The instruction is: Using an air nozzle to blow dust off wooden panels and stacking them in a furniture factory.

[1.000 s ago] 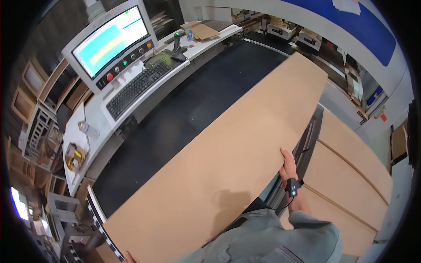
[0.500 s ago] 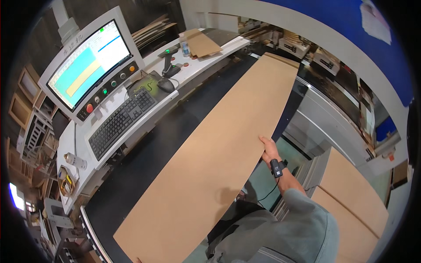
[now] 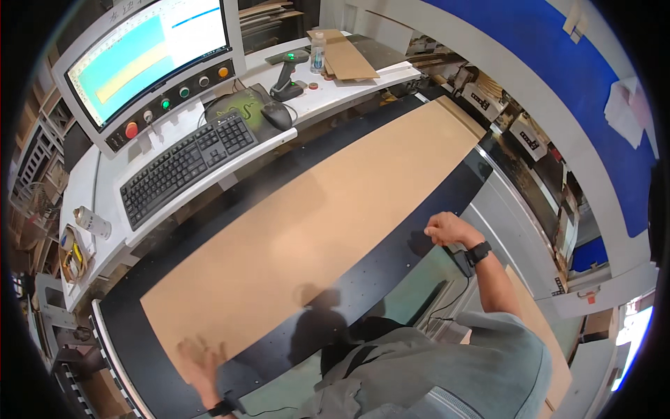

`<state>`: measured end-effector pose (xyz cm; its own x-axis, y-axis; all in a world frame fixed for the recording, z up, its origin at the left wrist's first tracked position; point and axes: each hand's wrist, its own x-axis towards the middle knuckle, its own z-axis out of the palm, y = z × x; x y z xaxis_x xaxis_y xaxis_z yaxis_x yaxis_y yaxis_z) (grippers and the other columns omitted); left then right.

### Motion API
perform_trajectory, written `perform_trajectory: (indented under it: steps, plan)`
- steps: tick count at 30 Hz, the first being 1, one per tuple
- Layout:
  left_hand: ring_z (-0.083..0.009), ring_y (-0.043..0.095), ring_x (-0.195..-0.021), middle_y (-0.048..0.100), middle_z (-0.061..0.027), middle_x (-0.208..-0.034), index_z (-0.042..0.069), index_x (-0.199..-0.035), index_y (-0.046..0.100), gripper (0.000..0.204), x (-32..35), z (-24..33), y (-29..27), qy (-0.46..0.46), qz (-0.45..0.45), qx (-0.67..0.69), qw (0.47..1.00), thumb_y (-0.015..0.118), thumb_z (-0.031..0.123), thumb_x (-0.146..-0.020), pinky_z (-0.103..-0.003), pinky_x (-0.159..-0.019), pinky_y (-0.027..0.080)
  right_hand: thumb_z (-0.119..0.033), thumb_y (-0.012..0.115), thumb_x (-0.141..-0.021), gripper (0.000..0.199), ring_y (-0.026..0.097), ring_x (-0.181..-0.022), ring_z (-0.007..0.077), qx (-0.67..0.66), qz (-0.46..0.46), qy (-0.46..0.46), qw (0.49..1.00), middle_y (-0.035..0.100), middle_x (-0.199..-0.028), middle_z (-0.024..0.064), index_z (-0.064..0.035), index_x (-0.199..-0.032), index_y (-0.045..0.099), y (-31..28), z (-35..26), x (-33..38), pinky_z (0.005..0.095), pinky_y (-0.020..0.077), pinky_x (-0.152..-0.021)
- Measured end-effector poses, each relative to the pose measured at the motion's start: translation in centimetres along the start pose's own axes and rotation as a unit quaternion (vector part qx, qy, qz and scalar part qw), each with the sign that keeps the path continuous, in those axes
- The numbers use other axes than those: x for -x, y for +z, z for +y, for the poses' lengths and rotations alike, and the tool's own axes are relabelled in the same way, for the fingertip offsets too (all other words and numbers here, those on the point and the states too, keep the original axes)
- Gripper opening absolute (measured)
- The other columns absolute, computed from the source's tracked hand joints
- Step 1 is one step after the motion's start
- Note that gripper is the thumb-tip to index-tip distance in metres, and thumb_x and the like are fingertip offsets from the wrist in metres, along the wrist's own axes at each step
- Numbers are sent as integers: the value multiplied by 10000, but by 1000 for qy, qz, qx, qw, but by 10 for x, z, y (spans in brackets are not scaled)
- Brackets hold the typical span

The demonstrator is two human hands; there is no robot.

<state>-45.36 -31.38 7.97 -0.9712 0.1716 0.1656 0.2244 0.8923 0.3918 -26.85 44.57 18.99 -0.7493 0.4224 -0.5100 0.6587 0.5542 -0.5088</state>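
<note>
Upper left: a wide flat monitor (image 3: 150, 52) in a pale grey housing, tilted back, glowing white with a turquoise field and a yellow-orange band across it. Just beneath the glass, a dark strip of round buttons (image 3: 178, 94): red, white, green, orange. On the blue wall panel at upper right, a cream paper note (image 3: 574, 17) stuck near the top edge, and lower down a crumpled white sheet (image 3: 623, 112). Along the machine rail below, small white labels with dark print (image 3: 481, 100), too small to make out. Far right, low down, a small white tag with a red mark (image 3: 590, 297).
</note>
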Motion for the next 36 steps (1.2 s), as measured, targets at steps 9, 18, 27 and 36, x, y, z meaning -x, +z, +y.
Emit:
perform_trajectory:
  steps: [9, 18, 27, 36]
  plan:
    - [-523, 318, -1499, 344, -310, -1639, 109, -1598, 408, 1145, -19, 150, 92, 3, -90, -136, 987, 907, 572, -678, -620, -1214, 285, -548, 829, -799, 946, 378, -1481, 425, 257, 137, -260, 921, 392, -1605, 238, -80, -1537, 468, -14, 70, -149, 506, 347, -1206]
    - [-507, 541, -1302, 528, -338, -1438, 122, -1502, 568, 954, -61, 172, 125, -59, -17, -121, 991, 936, 464, -691, -535, -1075, 476, -585, 735, -882, 880, 313, -1484, 456, 270, 172, -384, 866, 355, -1622, 226, -122, -1578, 459, -21, 62, -246, 590, 231, -1237]
    - [-496, 570, -1306, 531, -343, -1456, 139, -1510, 578, 936, -106, 163, 145, -60, 21, -80, 995, 948, 405, -692, -504, -1083, 492, -623, 697, -903, 895, 302, -1488, 475, 289, 188, -386, 856, 341, -1631, 234, -129, -1597, 425, -23, 44, -289, 651, 226, -1224]
    - [-529, 535, -1339, 521, -383, -1462, 107, -1507, 577, 989, -137, 166, 154, -37, 18, -125, 991, 906, 542, -683, -527, -1106, 465, -656, 676, -899, 895, 303, -1491, 467, 294, 191, -373, 859, 331, -1647, 220, -143, -1593, 440, -30, 41, -309, 637, 230, -1220]
